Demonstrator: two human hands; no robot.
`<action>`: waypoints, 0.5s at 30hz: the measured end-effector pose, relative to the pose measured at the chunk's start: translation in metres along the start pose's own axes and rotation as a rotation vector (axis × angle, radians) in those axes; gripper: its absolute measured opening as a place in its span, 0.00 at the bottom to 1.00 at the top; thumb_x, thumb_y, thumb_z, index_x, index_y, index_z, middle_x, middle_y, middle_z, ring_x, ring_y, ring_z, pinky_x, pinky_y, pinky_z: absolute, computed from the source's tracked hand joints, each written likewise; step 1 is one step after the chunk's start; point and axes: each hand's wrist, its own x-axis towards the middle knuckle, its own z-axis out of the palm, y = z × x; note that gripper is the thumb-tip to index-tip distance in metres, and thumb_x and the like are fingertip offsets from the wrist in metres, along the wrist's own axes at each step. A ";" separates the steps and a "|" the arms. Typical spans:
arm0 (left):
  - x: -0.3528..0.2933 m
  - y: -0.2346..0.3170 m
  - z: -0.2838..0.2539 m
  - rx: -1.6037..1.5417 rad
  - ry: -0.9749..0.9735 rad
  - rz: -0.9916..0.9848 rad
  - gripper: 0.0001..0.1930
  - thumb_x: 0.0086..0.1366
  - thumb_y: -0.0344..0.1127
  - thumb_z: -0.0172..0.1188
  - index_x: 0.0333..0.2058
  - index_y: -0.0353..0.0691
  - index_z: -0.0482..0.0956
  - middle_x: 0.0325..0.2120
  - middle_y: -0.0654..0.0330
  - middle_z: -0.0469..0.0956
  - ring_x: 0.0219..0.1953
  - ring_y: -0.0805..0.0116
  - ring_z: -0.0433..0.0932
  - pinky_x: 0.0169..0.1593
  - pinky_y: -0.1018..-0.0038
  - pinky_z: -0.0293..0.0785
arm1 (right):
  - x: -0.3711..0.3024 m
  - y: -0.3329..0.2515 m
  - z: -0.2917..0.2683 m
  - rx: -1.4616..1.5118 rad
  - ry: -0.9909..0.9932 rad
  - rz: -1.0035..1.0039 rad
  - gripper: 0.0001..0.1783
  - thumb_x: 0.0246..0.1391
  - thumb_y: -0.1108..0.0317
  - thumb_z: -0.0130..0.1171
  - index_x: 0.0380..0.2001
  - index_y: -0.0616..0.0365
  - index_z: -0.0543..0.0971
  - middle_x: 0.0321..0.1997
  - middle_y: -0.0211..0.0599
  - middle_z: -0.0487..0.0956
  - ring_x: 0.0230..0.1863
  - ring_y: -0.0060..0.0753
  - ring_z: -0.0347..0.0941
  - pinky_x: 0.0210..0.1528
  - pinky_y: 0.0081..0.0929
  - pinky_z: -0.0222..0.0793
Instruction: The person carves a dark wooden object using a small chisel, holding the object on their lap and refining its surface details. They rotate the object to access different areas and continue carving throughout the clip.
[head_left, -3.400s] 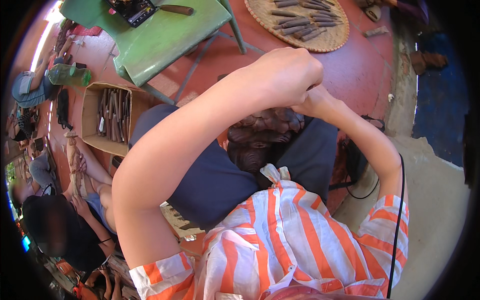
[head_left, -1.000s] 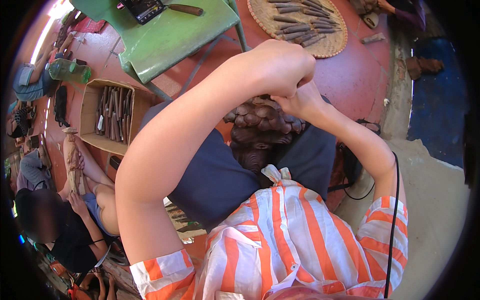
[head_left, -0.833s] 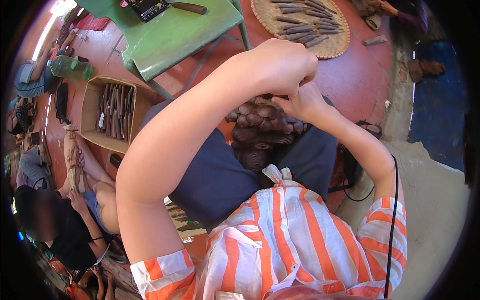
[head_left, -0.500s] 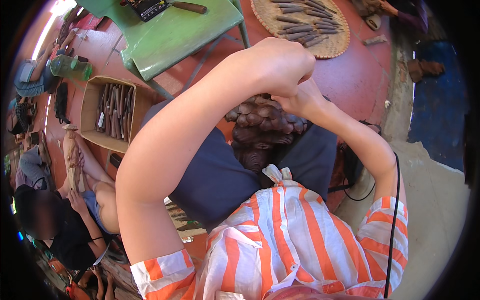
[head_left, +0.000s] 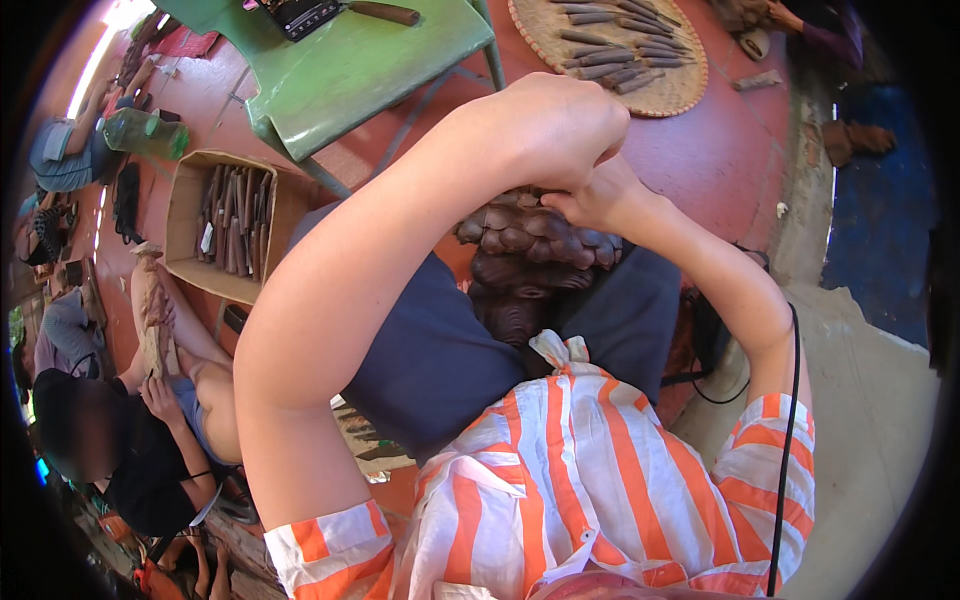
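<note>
Dark-brown wood carving point(head_left: 540, 240), with clustered rounded lobes above flowing grooves, sits between the person's thighs in dark trousers point(head_left: 430, 360), just beyond the knotted hem of the orange-and-white striped shirt point(head_left: 590, 480). Its far end is hidden beneath the hands. The left hand point(head_left: 570, 115) is curled, knuckles away from the body, its fingertips out of sight. The right hand point(head_left: 600, 195) meets it from below, thumb pointing left over the carving, its other fingers mostly covered. Whether either pinches a tool, or presses on the wood itself, I cannot tell.

The step in hand looks like close, two-handed detail work at the far end of the carving. The next move seems to call for a steady piece between the legs and small, controlled pressure, with the right thumb clear of any edge.

Ahead, a round woven tray point(head_left: 660, 97) bears wood-handled carving tools point(head_left: 600, 57); another wood-handled tool point(head_left: 383, 13) lies beside a phone point(head_left: 300, 15) on the green chair point(head_left: 370, 80). To the left, a cardboard box point(head_left: 185, 220) holds slim brown-handled tools point(head_left: 238, 220).
</note>
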 end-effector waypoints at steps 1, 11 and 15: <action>-0.001 0.000 -0.001 -0.008 -0.011 0.001 0.08 0.44 0.26 0.65 0.26 0.33 0.81 0.25 0.48 0.80 0.32 0.50 0.80 0.35 0.60 0.75 | 0.001 -0.001 -0.001 0.010 -0.004 0.042 0.16 0.44 0.64 0.63 0.38 0.55 0.79 0.46 0.48 0.77 0.47 0.55 0.74 0.48 0.44 0.72; -0.001 -0.006 0.004 -0.029 0.044 0.021 0.07 0.44 0.27 0.65 0.25 0.33 0.80 0.24 0.47 0.79 0.31 0.50 0.80 0.35 0.61 0.74 | 0.000 -0.005 -0.010 -0.029 -0.079 -0.006 0.15 0.46 0.68 0.63 0.41 0.54 0.80 0.45 0.43 0.79 0.49 0.52 0.73 0.49 0.45 0.69; -0.001 -0.006 0.003 -0.030 0.058 0.041 0.07 0.43 0.27 0.64 0.24 0.33 0.80 0.23 0.47 0.79 0.30 0.50 0.80 0.34 0.60 0.74 | 0.001 0.010 0.000 -0.030 -0.091 0.053 0.17 0.46 0.67 0.64 0.42 0.54 0.80 0.46 0.44 0.79 0.50 0.53 0.73 0.51 0.45 0.69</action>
